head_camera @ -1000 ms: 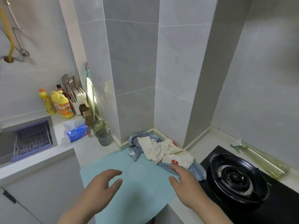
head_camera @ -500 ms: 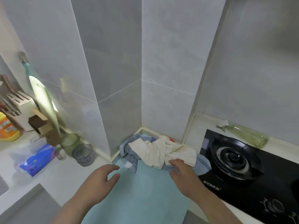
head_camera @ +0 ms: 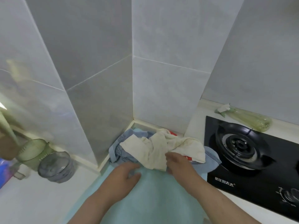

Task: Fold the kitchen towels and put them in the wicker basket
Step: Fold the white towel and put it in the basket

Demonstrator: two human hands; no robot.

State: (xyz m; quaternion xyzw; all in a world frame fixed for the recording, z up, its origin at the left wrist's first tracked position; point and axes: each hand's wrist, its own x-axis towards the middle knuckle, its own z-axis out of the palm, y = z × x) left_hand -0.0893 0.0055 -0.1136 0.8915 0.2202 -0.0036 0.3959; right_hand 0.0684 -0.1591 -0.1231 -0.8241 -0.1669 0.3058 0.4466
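Several kitchen towels lie heaped in the tabletop [head_camera: 40, 199] corner beside the stove [head_camera: 242, 151]. Your right hand [head_camera: 178, 164] pinches the cream towel [head_camera: 155, 147] by its near edge, likely to peel it off the blue towel [head_camera: 119, 151]. Your left hand [head_camera: 126, 173] hovers at the heap, fingers loose. No wicker basket shows.

The only writing I can find is a short line of white characters [head_camera: 224, 183] on the black glass of the stove [head_camera: 252, 186], at its near left corner. It looks like Chinese brand lettering, too soft for me to read. White dial markings [head_camera: 289, 195] sit further right. A red-and-white patch [head_camera: 189, 158] on the cream towel [head_camera: 155, 151] shows nothing legible.
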